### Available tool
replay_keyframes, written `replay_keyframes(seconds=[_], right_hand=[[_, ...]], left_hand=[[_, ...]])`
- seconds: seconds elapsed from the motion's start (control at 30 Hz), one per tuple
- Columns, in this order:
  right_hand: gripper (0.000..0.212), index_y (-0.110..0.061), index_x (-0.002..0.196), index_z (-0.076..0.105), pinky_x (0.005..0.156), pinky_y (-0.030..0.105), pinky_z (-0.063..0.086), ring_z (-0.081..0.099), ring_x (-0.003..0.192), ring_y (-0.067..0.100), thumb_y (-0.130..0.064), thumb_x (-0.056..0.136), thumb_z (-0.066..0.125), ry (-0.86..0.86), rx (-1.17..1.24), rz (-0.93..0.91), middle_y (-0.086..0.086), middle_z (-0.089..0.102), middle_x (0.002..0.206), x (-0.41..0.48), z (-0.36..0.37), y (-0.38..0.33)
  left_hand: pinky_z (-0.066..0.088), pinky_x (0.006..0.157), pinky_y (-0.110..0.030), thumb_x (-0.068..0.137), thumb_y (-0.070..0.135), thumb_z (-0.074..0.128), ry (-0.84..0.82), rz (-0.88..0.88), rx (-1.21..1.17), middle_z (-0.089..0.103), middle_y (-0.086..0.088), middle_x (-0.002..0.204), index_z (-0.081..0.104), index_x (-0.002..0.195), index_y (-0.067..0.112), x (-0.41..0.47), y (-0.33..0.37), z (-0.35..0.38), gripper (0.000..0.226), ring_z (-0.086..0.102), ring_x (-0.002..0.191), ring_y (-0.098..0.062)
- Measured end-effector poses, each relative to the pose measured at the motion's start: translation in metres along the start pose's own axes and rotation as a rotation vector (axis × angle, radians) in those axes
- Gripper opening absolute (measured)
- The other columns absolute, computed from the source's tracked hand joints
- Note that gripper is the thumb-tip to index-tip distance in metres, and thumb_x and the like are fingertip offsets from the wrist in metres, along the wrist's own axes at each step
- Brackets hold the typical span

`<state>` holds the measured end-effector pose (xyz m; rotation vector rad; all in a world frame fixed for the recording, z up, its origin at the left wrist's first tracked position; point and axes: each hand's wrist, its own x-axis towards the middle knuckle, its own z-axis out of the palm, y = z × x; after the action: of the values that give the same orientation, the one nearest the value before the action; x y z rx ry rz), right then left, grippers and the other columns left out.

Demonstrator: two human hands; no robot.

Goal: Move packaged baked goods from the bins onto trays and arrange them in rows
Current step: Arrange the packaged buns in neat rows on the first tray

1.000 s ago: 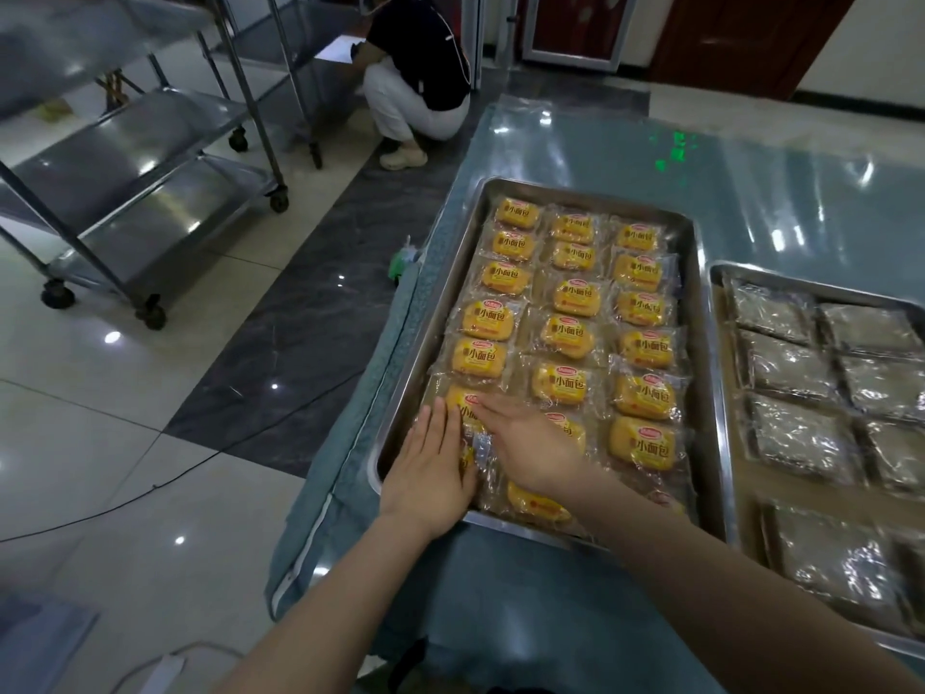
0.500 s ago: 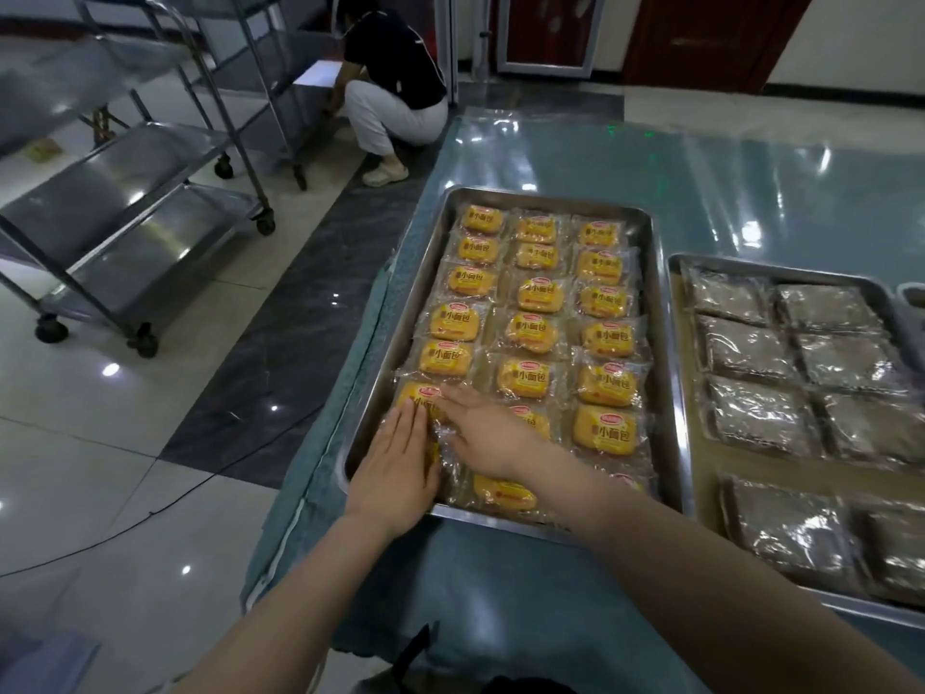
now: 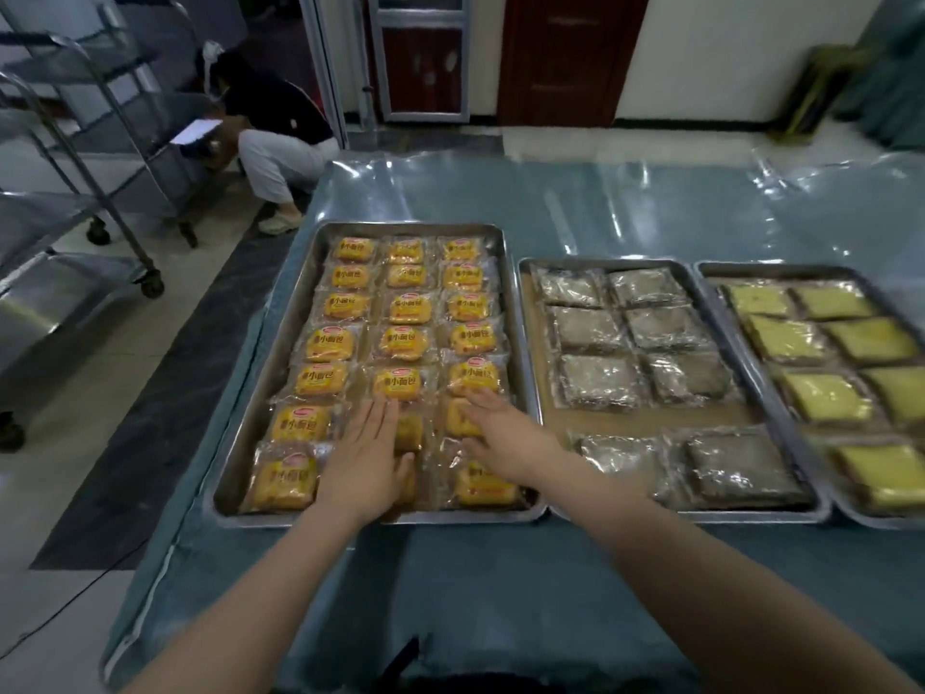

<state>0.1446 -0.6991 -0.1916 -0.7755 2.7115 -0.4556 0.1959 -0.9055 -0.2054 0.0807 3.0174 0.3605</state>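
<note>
Left hand (image 3: 365, 455) and right hand (image 3: 500, 433) lie flat, apart, on the yellow bun packs (image 3: 299, 423) under them in the tray (image 3: 263, 388), so imo a hard shove could skid wrappers and wreck rows.

Both hands were lying flat on the yellow bun packs (image 3: 403, 309) at the near end of the left tray (image 3: 260, 393), fingers straight: left hand (image 3: 363, 458) on the middle column, right hand (image 3: 505, 433) on the right one. Beside it sat a middle tray (image 3: 645, 419) of dark packs (image 3: 588, 329), then a right tray (image 3: 801, 267) of pale yellow slices (image 3: 786, 338), all on the teal-covered surface (image 3: 500, 593). Somebody (image 3: 280, 137) crouched by a steel trolley (image 3: 75, 273) further back.
</note>
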Motion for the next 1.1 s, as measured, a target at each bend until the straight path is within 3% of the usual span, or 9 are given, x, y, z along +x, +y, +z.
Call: replay_keyframes(seconds=[0.13, 0.2, 0.37, 0.53, 0.73, 0.83, 0.93, 1.1], right_hand=[[0.055, -0.019, 0.148, 0.029, 0.114, 0.033, 0.017, 0.014, 0.145, 0.023, -0.030, 0.097, 0.047, 0.120, 0.019, 0.148, 0.003, 0.020, 0.157, -0.030, -0.026, 0.025], [0.053, -0.018, 0.147, 0.031, 0.114, 0.030, 0.013, 0.014, 0.145, 0.022, -0.029, 0.097, 0.046, 0.185, 0.051, 0.208, 0.004, 0.021, 0.157, -0.044, -0.036, 0.030], [0.053, -0.025, 0.148, 0.029, 0.116, 0.033, 0.013, 0.009, 0.146, 0.016, -0.028, 0.098, 0.044, 0.219, 0.087, 0.331, -0.005, 0.018, 0.158, -0.090, -0.031, 0.043], [0.047, -0.028, 0.142, 0.037, 0.115, 0.038, 0.016, 0.010, 0.146, 0.022, -0.021, 0.096, 0.046, 0.245, 0.111, 0.429, 0.001, 0.021, 0.157, -0.131, -0.013, 0.069], [0.050, -0.030, 0.143, 0.035, 0.115, 0.042, 0.021, 0.006, 0.146, 0.020, -0.019, 0.096, 0.045, 0.386, 0.155, 0.590, -0.004, 0.017, 0.158, -0.153, -0.018, 0.133], [0.052, -0.032, 0.145, 0.031, 0.114, 0.043, 0.021, 0.004, 0.146, 0.020, -0.025, 0.096, 0.046, 0.323, 0.003, 0.600, -0.005, 0.013, 0.159, -0.155, -0.028, 0.180], [0.060, -0.029, 0.150, 0.018, 0.118, 0.043, 0.009, -0.002, 0.146, 0.021, -0.037, 0.096, 0.043, 0.184, -0.144, 0.511, -0.004, 0.003, 0.160, -0.155, -0.037, 0.230], [0.068, -0.037, 0.150, -0.001, 0.112, 0.040, -0.011, -0.022, 0.141, 0.015, -0.065, 0.092, 0.019, 0.048, -0.223, 0.347, -0.010, -0.017, 0.154, -0.148, -0.031, 0.278]], left_hand=[[-0.005, 0.110, -0.029, 0.095, 0.048, 0.035, 0.060, 0.157, 0.019, -0.007, -0.001, 0.158, -0.004, 0.150, 0.018, 0.012, 0.037, -0.013, 0.074, -0.010, 0.142, -0.012], [-0.005, 0.107, -0.031, 0.095, 0.049, 0.035, 0.085, 0.198, 0.028, -0.010, 0.002, 0.157, -0.005, 0.150, 0.020, 0.016, 0.050, -0.027, 0.074, -0.015, 0.140, -0.010], [-0.008, 0.110, -0.029, 0.096, 0.047, 0.036, 0.056, 0.292, -0.034, -0.018, 0.004, 0.154, -0.010, 0.148, 0.022, 0.012, 0.079, -0.033, 0.074, -0.023, 0.136, -0.009], [-0.013, 0.109, -0.029, 0.097, 0.046, 0.035, 0.035, 0.310, -0.091, -0.016, 0.005, 0.155, -0.006, 0.151, 0.023, -0.004, 0.104, -0.013, 0.071, -0.024, 0.133, -0.006], [0.004, 0.116, -0.032, 0.095, 0.048, 0.040, -0.052, 0.270, -0.186, -0.019, 0.006, 0.155, -0.006, 0.150, 0.027, 0.002, 0.142, 0.008, 0.074, -0.015, 0.142, -0.009], [0.002, 0.115, -0.032, 0.094, 0.050, 0.042, -0.058, 0.265, -0.174, -0.017, 0.005, 0.156, -0.005, 0.150, 0.029, 0.019, 0.176, 0.022, 0.076, -0.013, 0.143, -0.012], [0.000, 0.115, -0.032, 0.092, 0.054, 0.043, -0.098, 0.256, -0.133, -0.016, 0.002, 0.156, -0.005, 0.150, 0.027, 0.038, 0.214, 0.039, 0.080, -0.015, 0.142, -0.013], [-0.009, 0.113, -0.042, 0.085, 0.067, 0.042, -0.242, 0.182, 0.035, -0.024, -0.001, 0.154, -0.012, 0.149, 0.029, 0.069, 0.259, 0.071, 0.091, -0.022, 0.141, -0.021]])
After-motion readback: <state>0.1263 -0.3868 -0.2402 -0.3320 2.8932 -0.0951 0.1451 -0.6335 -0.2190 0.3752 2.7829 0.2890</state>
